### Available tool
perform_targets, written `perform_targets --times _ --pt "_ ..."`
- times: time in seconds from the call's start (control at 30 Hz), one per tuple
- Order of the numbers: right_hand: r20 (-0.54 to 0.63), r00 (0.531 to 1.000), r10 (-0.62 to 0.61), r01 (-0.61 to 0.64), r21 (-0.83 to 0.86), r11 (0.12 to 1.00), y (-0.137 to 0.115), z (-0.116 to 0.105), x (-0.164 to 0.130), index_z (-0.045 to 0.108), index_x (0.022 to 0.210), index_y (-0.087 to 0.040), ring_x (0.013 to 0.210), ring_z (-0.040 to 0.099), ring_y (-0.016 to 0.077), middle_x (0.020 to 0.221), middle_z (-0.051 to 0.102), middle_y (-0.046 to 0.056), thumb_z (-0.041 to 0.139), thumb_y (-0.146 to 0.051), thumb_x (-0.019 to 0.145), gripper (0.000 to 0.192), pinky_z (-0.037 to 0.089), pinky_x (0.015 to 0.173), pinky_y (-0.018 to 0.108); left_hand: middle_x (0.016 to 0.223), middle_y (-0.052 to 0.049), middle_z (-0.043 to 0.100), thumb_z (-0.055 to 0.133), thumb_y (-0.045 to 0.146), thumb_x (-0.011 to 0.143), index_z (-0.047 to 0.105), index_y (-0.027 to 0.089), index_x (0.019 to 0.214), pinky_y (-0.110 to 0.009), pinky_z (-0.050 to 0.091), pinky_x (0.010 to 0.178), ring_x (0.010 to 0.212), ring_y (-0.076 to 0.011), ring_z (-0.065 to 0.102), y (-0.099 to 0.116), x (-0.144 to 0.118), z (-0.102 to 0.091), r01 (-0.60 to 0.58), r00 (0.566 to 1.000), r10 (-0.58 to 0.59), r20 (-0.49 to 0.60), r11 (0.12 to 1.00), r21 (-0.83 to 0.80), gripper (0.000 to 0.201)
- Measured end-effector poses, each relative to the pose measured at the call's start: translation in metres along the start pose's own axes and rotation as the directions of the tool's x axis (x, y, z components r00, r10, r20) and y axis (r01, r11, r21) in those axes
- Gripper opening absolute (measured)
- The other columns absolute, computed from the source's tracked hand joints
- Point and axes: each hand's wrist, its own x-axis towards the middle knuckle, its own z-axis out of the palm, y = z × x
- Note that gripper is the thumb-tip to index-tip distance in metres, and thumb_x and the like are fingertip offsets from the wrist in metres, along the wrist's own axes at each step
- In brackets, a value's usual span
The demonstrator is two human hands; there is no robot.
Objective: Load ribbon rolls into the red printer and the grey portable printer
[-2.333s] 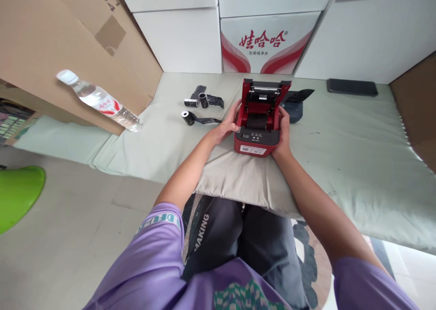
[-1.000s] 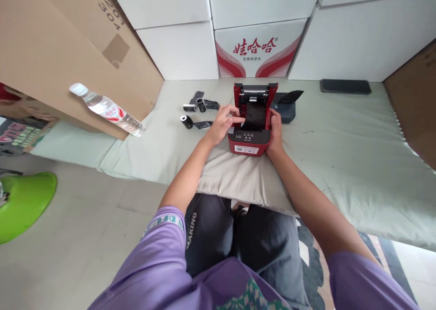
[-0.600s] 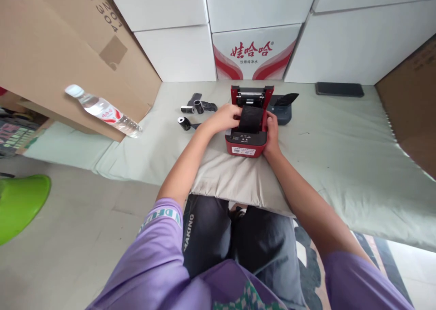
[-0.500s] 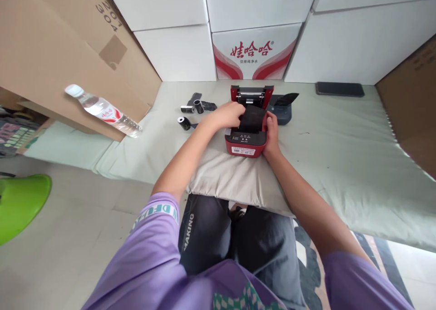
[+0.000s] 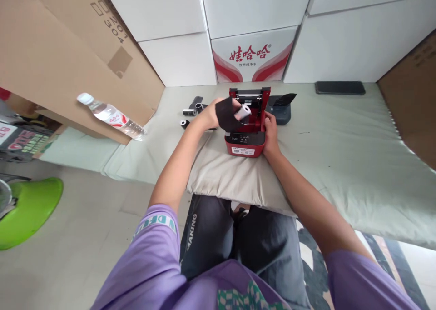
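Observation:
A red and black label printer (image 5: 245,139) rests near the front of the cushioned surface, its lid (image 5: 250,92) raised. My left hand (image 5: 213,113) is closed on a roll of black label paper (image 5: 228,115) with a white core, just above the printer's left side. Part of the strip hangs loose in front of the fingers. With fingers wrapped along the printer's right wall, my right hand (image 5: 271,135) grips it. Small black rolls (image 5: 184,124) lie left of the printer, partly hidden by my left hand and forearm.
A dark blue device (image 5: 281,115) with a black strip sits behind my right hand. Farther right lies a black phone (image 5: 339,87). A water bottle (image 5: 112,116) leans at the left by a cardboard box (image 5: 85,51). White cartons (image 5: 254,55) line the back.
My left hand has lifted the black paper roll out of the printer's bay and moved it left. My right hand stays on the printer. The camera view has shifted slightly.

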Motion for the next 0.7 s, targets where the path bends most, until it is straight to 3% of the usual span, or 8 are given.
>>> perform_targets --times 0.13,0.2,0.27,0.3,0.37,0.47,0.57,0.7 --pt "0.003 1.000 -0.003 0.003 0.031 1.000 0.006 -0.002 0.002 0.066 0.119 -0.031 0.123 0.066 0.0228 0.128 0.070 0.002 0.067 -0.074 0.085 0.055 0.046 0.122 0.049 0.093 -0.007 0.078 0.084 0.066 0.071 0.058 0.025 0.102 -0.037 0.058 0.081 0.090 -0.0232 0.075 -0.006 -0.024 -0.028 -0.077 0.975 0.005 -0.221 0.946 -0.315 0.058" --pt "0.005 1.000 0.001 -0.001 0.036 0.999 0.008 -0.003 0.003 0.066 0.120 -0.031 0.123 0.066 0.0229 0.128 0.070 0.002 0.068 -0.073 0.085 0.055 0.046 0.122 0.049 0.091 -0.004 0.077 0.084 0.064 0.072 0.059 0.027 0.101 -0.034 0.057 0.076 0.086 -0.0205 0.073 -0.017 -0.036 -0.048 -0.103 0.908 -0.046 -0.417 0.940 -0.327 0.053" --pt "0.012 1.000 -0.003 0.003 0.030 1.000 0.009 -0.003 0.004 0.065 0.121 -0.030 0.123 0.066 0.0230 0.129 0.070 0.003 0.067 -0.072 0.086 0.054 0.047 0.121 0.049 0.084 0.000 0.072 0.087 0.058 0.071 0.061 0.026 0.096 -0.028 0.052 0.066 0.077 -0.0158 0.068 -0.033 -0.048 -0.071 -0.016 0.813 -0.139 -0.565 0.966 -0.259 0.048" --pt "0.017 1.000 -0.009 0.009 0.024 1.000 0.009 -0.004 0.004 0.065 0.121 -0.030 0.123 0.066 0.0231 0.129 0.070 0.003 0.066 -0.072 0.087 0.054 0.048 0.120 0.049 0.075 0.003 0.066 0.087 0.058 0.071 0.060 0.024 0.091 -0.026 0.046 0.059 0.068 -0.0124 0.062 -0.043 -0.053 -0.083 0.037 0.735 -0.184 -0.652 0.972 -0.233 0.047" --pt "0.022 1.000 -0.022 0.022 0.003 1.000 0.009 -0.004 0.004 0.064 0.122 -0.031 0.124 0.066 0.0237 0.129 0.069 0.003 0.065 -0.074 0.087 0.055 0.048 0.120 0.049 0.064 0.007 0.054 0.088 0.051 0.073 0.054 0.022 0.083 -0.023 0.035 0.051 0.056 -0.0070 0.050 -0.062 -0.062 -0.104 0.195 0.630 -0.282 -0.724 0.959 -0.204 0.046" --pt "0.025 0.999 -0.029 0.030 -0.043 0.999 0.006 -0.005 0.004 0.064 0.122 -0.031 0.126 0.065 0.0254 0.130 0.069 0.004 0.065 -0.078 0.085 0.060 0.049 0.120 0.050 0.059 0.010 0.046 0.083 0.030 0.078 0.042 0.022 0.077 -0.021 0.030 0.049 0.049 -0.0044 0.043 -0.087 -0.074 -0.127 0.375 0.506 -0.350 -0.788 0.912 -0.164 0.042" --pt "0.020 1.000 -0.022 0.023 -0.052 0.998 0.004 -0.005 0.004 0.064 0.120 -0.031 0.126 0.066 0.0265 0.130 0.070 0.004 0.067 -0.081 0.081 0.063 0.049 0.120 0.051 0.059 0.009 0.046 0.082 0.026 0.078 0.040 0.022 0.071 -0.023 0.033 0.052 0.053 -0.0068 0.046 -0.104 -0.086 -0.137 0.537 0.443 -0.312 -0.841 0.843 -0.030 0.042" --pt "0.024 1.000 -0.016 0.017 -0.039 0.999 0.004 -0.005 0.004 0.064 0.120 -0.031 0.126 0.067 0.0273 0.130 0.070 0.005 0.068 -0.080 0.080 0.064 0.048 0.122 0.052 0.067 0.005 0.054 0.085 0.042 0.078 0.054 0.021 0.070 -0.024 0.036 0.063 0.068 -0.0121 0.054 -0.118 -0.099 -0.136 0.700 0.393 -0.240 -0.887 0.704 0.119 0.039"
